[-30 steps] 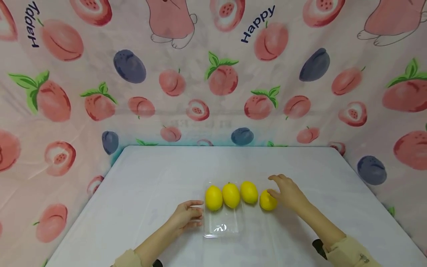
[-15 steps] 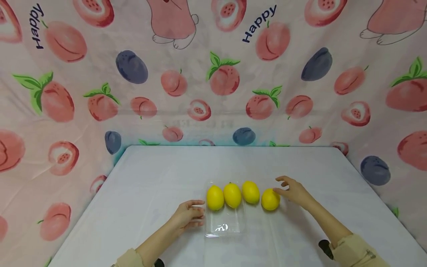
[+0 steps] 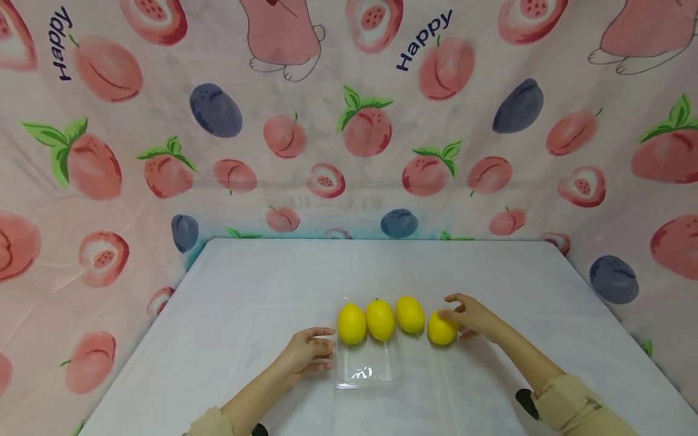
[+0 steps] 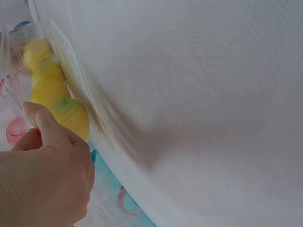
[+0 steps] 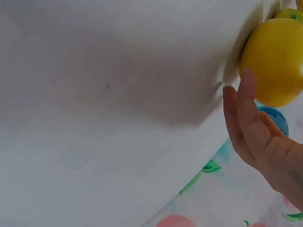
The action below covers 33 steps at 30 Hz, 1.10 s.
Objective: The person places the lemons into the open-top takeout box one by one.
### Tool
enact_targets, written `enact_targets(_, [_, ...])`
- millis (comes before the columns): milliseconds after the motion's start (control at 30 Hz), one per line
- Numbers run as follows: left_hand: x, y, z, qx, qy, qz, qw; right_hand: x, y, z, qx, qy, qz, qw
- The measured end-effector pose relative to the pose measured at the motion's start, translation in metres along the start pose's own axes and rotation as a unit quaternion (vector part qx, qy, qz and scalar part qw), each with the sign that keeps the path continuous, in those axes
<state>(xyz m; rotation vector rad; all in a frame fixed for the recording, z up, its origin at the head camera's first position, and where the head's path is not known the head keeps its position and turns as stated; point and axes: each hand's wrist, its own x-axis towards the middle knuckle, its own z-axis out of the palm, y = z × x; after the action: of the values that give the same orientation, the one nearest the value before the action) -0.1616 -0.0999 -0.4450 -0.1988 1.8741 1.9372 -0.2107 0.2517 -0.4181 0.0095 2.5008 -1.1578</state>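
Observation:
In the head view, a clear plastic box (image 3: 362,366) lies mid-table with two yellow lemons (image 3: 351,327) at its far end. A third lemon (image 3: 410,316) is by the box's right edge, and a rightmost lemon (image 3: 442,333) lies apart on the table. My left hand (image 3: 305,352) is at the box's left side; in the left wrist view its thumb and finger pinch the box's rim (image 4: 14,97). My right hand (image 3: 475,318) is spread at the rightmost lemon, thumb over its top. The right wrist view shows straight fingers (image 5: 248,106) at that lemon (image 5: 274,61), not closed round it.
A white table (image 3: 262,278) carries everything, its far edge meeting a fruit-printed cloth (image 3: 327,151) that hangs behind and at both sides. Rolled beige sleeves (image 3: 578,406) cover the forearms.
My right hand drew back rightward from the rightmost lemon, then came back left and slightly nearer, over it. My left hand, the box and the lemons have stayed put.

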Motion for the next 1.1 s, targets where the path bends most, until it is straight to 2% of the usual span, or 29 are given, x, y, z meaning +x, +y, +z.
enact_targets(100, [0.0009,-0.0012,0.0024,0.0,0.0,-0.002,1.0,0.0005,0.0004,0.0021,0.005,-0.008,0.017,1.0])
enact_targets(433, [-0.0007,-0.0011,0.0009,0.004,-0.005,-0.004,1.0,0.003,-0.0014,0.0091,0.006,-0.018,0.01,1.0])
enact_targets(733, [-0.0001,-0.0006,0.002,0.001,0.007,-0.001,1.0,0.001,-0.0055,0.0094,-0.003,0.001,0.027,1.0])
enact_targets(1100, [-0.0014,-0.0006,0.0031,-0.009,0.005,-0.001,0.9999,-0.0021,-0.003,0.0105,0.002,0.007,0.009,1.0])
